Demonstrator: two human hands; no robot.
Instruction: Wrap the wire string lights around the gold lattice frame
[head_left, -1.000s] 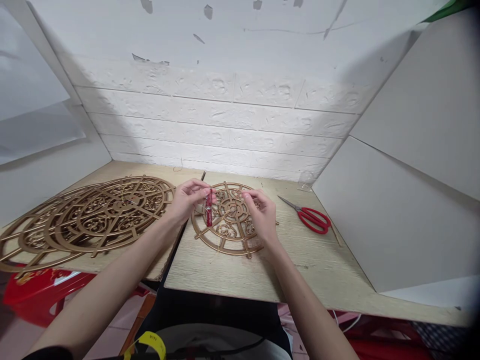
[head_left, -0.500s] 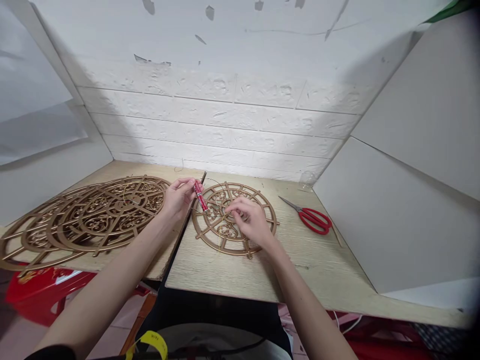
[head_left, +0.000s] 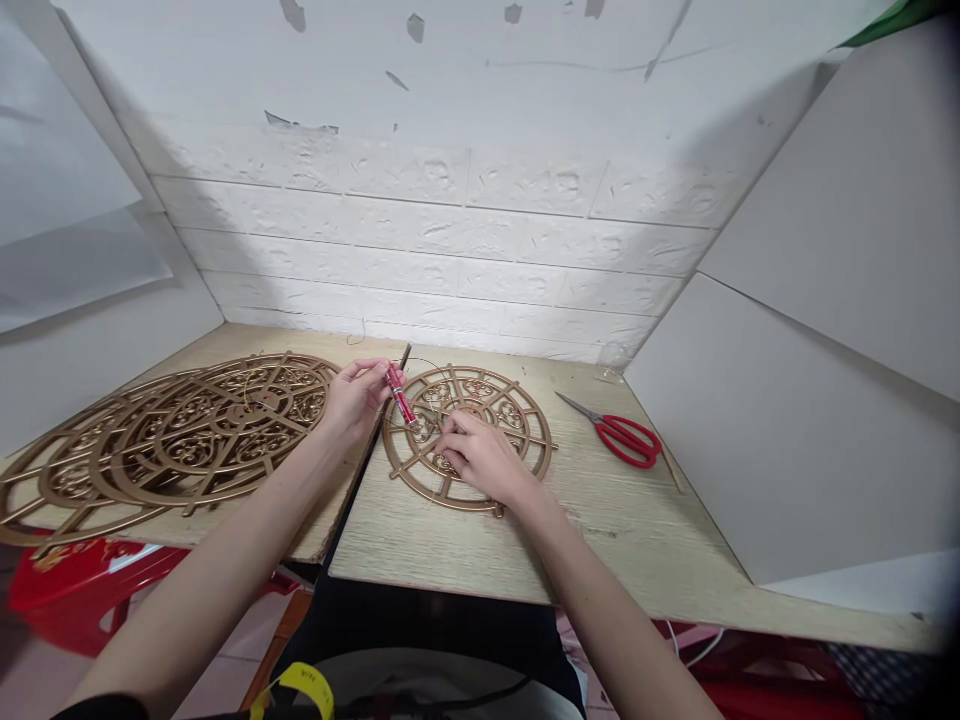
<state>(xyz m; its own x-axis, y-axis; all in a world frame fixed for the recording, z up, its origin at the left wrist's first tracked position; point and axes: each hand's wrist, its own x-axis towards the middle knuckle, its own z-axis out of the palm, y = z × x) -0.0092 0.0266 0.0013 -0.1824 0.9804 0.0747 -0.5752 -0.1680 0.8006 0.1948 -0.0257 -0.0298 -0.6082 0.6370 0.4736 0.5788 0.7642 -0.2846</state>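
Observation:
My left hand (head_left: 356,400) grips a slim red tube with printed markings (head_left: 400,398), tilted down to the right over a round gold openwork ornament (head_left: 540,405). A thin wire (head_left: 427,360) arcs from beside my left fingers towards my right hand (head_left: 476,452). The right fingers are curled and pinched together low over the ornament's left-centre, where the wire seems to end in their grip; the fingertips are partly hidden. The ornament lies flat on the pale wooden board, with scrollwork between its spokes.
Several similar gold ornaments (head_left: 187,440) lie overlapped on the left board, with a loose gold wire on top. Red-handled scissors (head_left: 628,440) rest at the right, blades pointing up-left, beside a thin stick (head_left: 673,468). White panels (head_left: 810,430) and a white brick-patterned wall (head_left: 420,240) enclose the table.
My right hand has moved slightly left and towards me over the ornament, its fingers more curled. My left hand and the red tube stay nearly where they were.

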